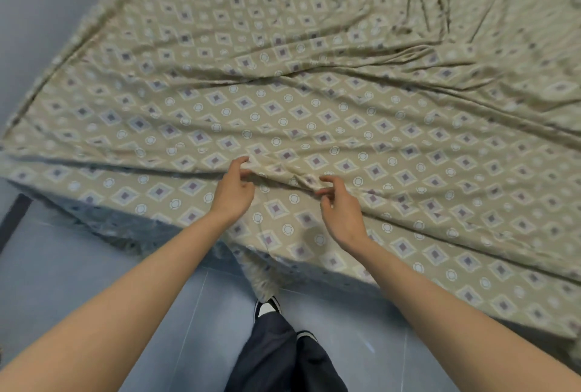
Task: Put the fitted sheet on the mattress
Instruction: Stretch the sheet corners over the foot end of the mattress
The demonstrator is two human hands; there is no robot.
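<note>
Our left hand (234,192) pinches a raised fold of the fitted sheet (283,92), which lies rumpled over the hidden mattress, its near edge hanging toward the floor (78,266). Our right hand (342,209) pinches the same fold just beside it, probably to tug the sheet nearer.

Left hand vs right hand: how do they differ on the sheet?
The left hand reaches farther onto the fitted sheet; the right hand sits nearer its hanging edge. The left grip spans a wider fold; the right grip pinches a small bunch. Both hold folds of the sheet with curled fingers.
</note>
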